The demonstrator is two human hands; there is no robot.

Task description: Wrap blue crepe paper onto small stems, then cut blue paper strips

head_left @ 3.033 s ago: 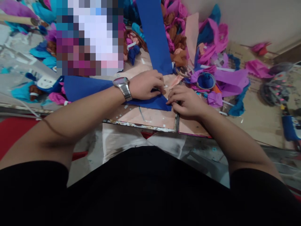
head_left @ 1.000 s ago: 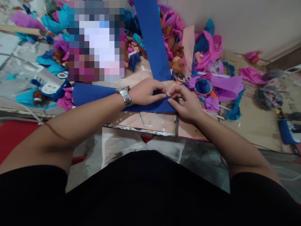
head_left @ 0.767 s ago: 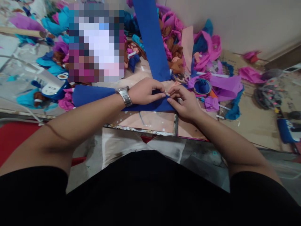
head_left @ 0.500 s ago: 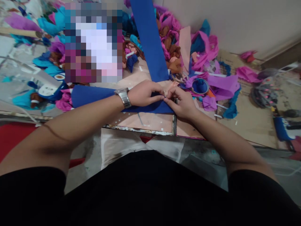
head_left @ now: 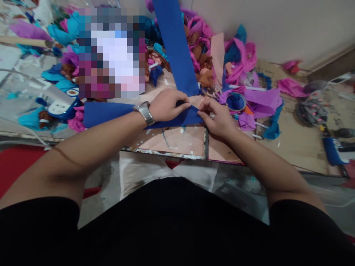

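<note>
A long dark blue paper strip (head_left: 111, 112) lies folded on a pinkish board (head_left: 177, 138), one arm running left and the other arm (head_left: 175, 44) running away from me. My left hand (head_left: 168, 106), with a silver watch on the wrist, pinches the folded corner of the blue paper. My right hand (head_left: 217, 118) pinches the same fold from the right side. The fingertips of both hands almost meet on the paper's point.
Crumpled pink, purple, brown and turquoise paper pieces (head_left: 238, 62) are heaped behind and to the right. A tape roll (head_left: 235, 101) lies just right of my hands. More paper bundles (head_left: 59, 74) sit at the left. A wall (head_left: 277, 26) stands at the back right.
The blue fold has lifted slightly off the board and its lower edge has moved up. My right hand slid a little up and right along the fold.
</note>
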